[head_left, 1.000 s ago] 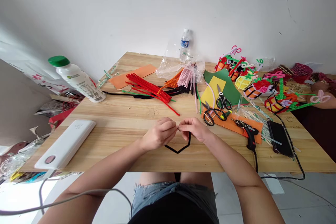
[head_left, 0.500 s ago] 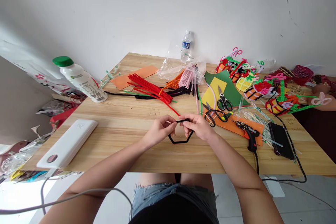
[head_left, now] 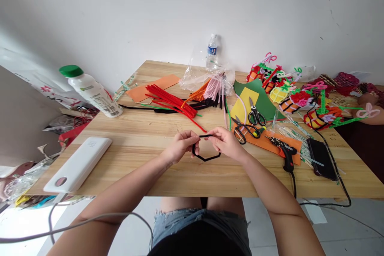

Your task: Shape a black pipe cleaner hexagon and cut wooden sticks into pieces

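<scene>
A black pipe cleaner (head_left: 205, 159), bent into an angular closed ring, is held between my two hands above the table's front part. My left hand (head_left: 183, 147) pinches the ring's left side with thumb and fingers. On the opposite side, my right hand (head_left: 225, 143) grips its upper right part, fingertips partly hidden behind the hand. Just beyond my hands lies a bundle of red pipe cleaners (head_left: 172, 99), one of which reaches toward my fingers. Two pairs of scissors (head_left: 256, 116) rest to the right of my right hand.
At left stand a white bottle (head_left: 93, 92) and a white power bank (head_left: 78, 164). A glue gun (head_left: 286, 154) and a phone (head_left: 321, 159) lie at right. Behind them sit several decorated pipe-cleaner baskets (head_left: 294, 100). A person's arm (head_left: 370, 112) shows at the far right.
The black ring has turned in my hands, so a corner now points down where a straight side was. My left hand has shifted its hold to the ring's left side.
</scene>
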`<state>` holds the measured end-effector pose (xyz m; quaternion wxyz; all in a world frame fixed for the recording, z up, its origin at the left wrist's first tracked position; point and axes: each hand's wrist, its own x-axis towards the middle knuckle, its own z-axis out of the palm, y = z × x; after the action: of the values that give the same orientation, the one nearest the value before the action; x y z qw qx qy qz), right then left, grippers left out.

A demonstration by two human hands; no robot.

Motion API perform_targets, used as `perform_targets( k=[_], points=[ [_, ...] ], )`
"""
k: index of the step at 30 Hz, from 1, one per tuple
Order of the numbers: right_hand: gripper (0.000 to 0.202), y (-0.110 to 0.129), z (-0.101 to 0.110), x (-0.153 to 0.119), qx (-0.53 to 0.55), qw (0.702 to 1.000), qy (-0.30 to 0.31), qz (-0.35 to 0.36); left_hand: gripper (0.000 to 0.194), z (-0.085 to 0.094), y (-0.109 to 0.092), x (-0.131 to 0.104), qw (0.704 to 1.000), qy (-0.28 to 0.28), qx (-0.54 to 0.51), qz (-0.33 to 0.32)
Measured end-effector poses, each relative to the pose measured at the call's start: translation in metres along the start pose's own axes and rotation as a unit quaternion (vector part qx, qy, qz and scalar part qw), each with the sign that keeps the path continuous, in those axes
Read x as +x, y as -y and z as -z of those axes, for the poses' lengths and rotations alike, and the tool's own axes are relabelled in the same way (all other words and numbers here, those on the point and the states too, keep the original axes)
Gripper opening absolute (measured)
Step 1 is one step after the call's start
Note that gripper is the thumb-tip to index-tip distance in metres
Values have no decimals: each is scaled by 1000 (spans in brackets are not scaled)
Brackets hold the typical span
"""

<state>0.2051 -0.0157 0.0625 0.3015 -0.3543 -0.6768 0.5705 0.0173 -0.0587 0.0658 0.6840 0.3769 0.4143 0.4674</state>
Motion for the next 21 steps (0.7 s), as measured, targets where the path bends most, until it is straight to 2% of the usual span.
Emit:
perform_targets(
  k=[3, 8, 10, 14, 17, 21],
  points=[
    [18, 0, 3, 1, 11, 1000, -7, 3, 32, 0, 0, 2, 1000, 13, -11, 19],
    [18, 3, -1, -1, -1, 1000, -18, 7, 26, 2, 3, 5, 997, -12, -63, 30],
    [19, 4, -2, -1, 3, 1000, -28, 3, 24, 4, 5, 7, 996, -6, -78, 33],
    [30, 7, 2, 3, 78, 997, -26, -15, 26, 10, 6, 11, 992, 40, -101, 60],
    [38, 10, 8, 6, 151, 988, -12, -13, 29, 13, 4, 15, 992, 32, -117, 42],
    [35, 11, 13, 8, 239, 970, 7, -40, 31, 14, 3, 17, 992, 26, -120, 18]
  ],
)
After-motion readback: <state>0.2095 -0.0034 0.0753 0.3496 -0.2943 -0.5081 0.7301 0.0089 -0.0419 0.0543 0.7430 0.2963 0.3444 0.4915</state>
